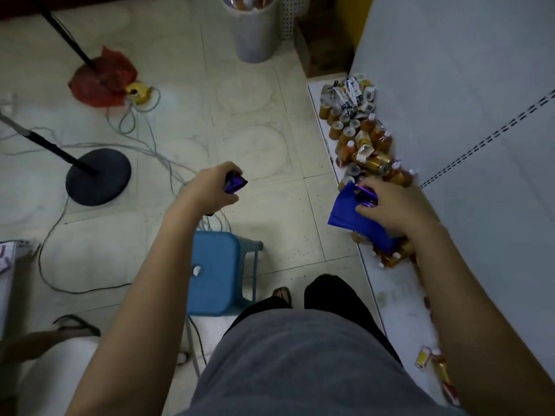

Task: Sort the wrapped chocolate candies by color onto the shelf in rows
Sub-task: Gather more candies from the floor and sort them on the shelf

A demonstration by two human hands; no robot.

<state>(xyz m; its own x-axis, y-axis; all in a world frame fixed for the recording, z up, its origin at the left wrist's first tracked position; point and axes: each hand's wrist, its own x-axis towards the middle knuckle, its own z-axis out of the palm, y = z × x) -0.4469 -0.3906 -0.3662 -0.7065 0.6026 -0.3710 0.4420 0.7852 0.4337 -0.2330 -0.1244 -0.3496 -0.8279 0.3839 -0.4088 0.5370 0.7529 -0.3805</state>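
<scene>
**Purple candies in both hands beside the low shelf**

From my remote seat I see the left hand (214,187) curled round a purple-wrapped candy (235,182), held over the tiled floor (255,121), well left of the shelf. The right hand (390,202) pinches more purple candies (365,197) against a blue bag (351,219), which it grips above the left edge of the white shelf (399,301) on the right. Just beyond that hand a heap of orange and gold packs (360,139) lies on the shelf; I cannot tell what they are. A blue stool (216,271) stands near, between the two forearms.
</scene>
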